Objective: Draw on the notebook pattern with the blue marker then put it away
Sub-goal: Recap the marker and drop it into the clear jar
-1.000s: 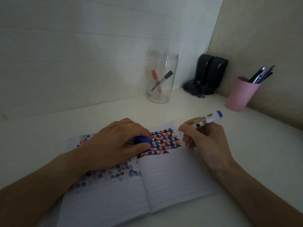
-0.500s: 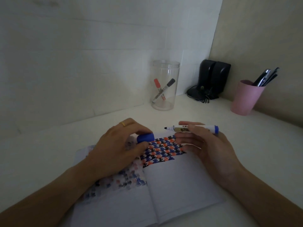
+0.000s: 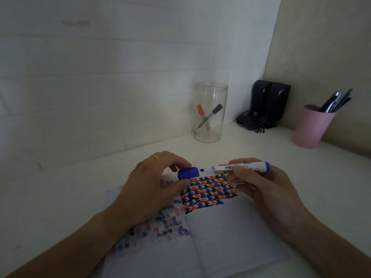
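An open lined notebook lies on the white desk, with a blue, red and black pattern across the top of its right page. My right hand holds the blue marker level above the pattern, its bare tip pointing left. My left hand pinches the blue cap between thumb and fingers, the cap's mouth facing the tip with a small gap between them.
A clear jar with a red and a black marker stands at the back by the wall. Black speakers sit in the corner. A pink cup with several pens stands at the right.
My right hand turned the marker from a writing grip on the page to level, tip leftward. My left hand lifted the cap off the page and the two came close together.
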